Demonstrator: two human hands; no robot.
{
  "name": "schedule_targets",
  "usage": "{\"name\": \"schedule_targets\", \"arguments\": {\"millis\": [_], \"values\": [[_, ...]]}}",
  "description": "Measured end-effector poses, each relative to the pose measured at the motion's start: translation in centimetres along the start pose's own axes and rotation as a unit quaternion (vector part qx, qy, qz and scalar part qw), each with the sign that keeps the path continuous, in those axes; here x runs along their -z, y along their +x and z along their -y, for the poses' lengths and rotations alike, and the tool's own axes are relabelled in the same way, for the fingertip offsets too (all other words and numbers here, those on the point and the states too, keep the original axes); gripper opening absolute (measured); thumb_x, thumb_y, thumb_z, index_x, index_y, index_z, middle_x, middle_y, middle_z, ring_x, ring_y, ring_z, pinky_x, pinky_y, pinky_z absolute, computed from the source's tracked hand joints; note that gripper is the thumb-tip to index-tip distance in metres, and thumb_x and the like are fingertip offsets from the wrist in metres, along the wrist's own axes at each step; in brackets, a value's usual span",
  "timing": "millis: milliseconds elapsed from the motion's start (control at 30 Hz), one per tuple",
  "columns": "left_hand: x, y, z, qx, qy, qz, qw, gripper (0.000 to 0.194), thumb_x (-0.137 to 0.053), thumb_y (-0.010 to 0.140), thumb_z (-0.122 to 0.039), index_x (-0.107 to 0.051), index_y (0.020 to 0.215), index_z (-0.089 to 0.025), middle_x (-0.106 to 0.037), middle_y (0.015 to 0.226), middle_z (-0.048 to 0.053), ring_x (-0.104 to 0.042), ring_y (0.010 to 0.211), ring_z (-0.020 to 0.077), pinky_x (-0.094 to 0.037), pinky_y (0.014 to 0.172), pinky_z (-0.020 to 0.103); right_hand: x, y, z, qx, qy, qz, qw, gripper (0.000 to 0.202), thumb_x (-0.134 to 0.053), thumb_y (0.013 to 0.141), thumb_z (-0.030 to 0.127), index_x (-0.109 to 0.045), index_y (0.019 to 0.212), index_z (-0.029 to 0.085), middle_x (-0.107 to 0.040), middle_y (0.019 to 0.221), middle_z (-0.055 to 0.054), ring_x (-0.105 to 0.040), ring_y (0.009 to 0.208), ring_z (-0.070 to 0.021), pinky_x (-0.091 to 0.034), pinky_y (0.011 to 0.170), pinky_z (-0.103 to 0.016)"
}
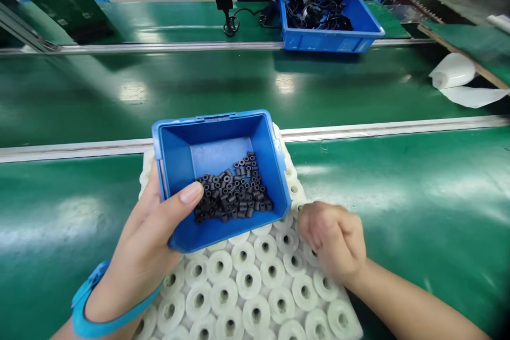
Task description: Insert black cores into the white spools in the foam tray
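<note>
1. Spilling is judged the main risk: the blue bin (215,154) appears to be tipped toward the wearer, and the small black sleeves (239,191) are gathered along its near wall. If the tilt were increased, some could be sent over the rim onto the pale tray (264,290) below.

2. Slipping is also possible, since the bin is gripped at one side only, by the left hand (149,228); its far right corner could be swung down.

3. Any stray sleeve could be lodged in, or hidden among, the holed white rings (256,303) on the tray, or rolled onto the green bench (398,196).

4. The bin's left wall is pinched by the left hand: the thumb is hooked over into the bin, its tip beside the sleeves, and the fingers are wrapped outside, mostly hidden.

5. The right hand (332,239) is held at the tray's right edge, just beside the bin's near right corner, with its fingers curled in. Whether anything is pinched there cannot be told.

6. The sleeves are piled loosely in the bin, to the right of the left thumb. The bin is held over the tray's far part; whether it is supported there cannot be told.
</note>
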State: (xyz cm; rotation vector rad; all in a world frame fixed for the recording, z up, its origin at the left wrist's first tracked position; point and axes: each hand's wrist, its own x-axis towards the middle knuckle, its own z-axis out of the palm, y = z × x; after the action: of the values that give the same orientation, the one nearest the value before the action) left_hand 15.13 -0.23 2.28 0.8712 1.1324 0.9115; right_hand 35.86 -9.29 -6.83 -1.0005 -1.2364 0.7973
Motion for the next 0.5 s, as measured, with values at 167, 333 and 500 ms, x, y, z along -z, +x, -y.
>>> {"name": "schedule_targets", "arguments": {"millis": [167, 333, 500], "values": [[0.3, 0.4, 1.0, -0.056, -0.026, 0.011, 0.998, 0.079, -0.08, 0.085, -0.043, -0.048, 0.157, -0.037, -0.07, 0.144, 0.004, -0.065, 0.135, 0.0375, -0.055, 0.115, 0.057, 0.2, 0.1, -0.5, 0.0, -0.022, 0.055, 0.998, 0.05, -0.045, 0.112, 0.035, -0.041, 0.064, 0.022, -0.043, 0.051, 0.005, -0.041, 0.042, -0.0086, -0.032, 0.043, -0.024], [0.8, 0.7, 1.2, -0.057, -0.009, 0.035, 0.998, 0.078, -0.078, 0.088, -0.044, -0.046, 0.159, -0.037, -0.067, 0.147, 0.004, -0.062, 0.138, 0.0367, -0.057, 0.112, 0.055, 1.2, 0.5, -0.2, 0.029, -0.101, 0.045, 0.994, 0.037, -0.053, 0.107, 0.028, -0.049, 0.07, 0.022, -0.052, 0.06, 0.004, -0.05, 0.052, -0.0107, -0.039, 0.05, -0.025], [0.4, 0.5, 0.5, -0.031, 0.036, 0.034, 0.998, 0.082, -0.079, 0.086, -0.05, -0.042, 0.159, -0.042, -0.064, 0.151, 0.003, -0.059, 0.14, 0.037, -0.062, 0.107, 0.052, 4.1, 0.9, 0.7, 0.024, -0.275, 0.104, 0.956, 0.025, -0.084, 0.087, 0.035, -0.065, 0.096, 0.022, -0.065, 0.078, 0.002, -0.057, 0.064, -0.0131, -0.044, 0.059, -0.026]]}}
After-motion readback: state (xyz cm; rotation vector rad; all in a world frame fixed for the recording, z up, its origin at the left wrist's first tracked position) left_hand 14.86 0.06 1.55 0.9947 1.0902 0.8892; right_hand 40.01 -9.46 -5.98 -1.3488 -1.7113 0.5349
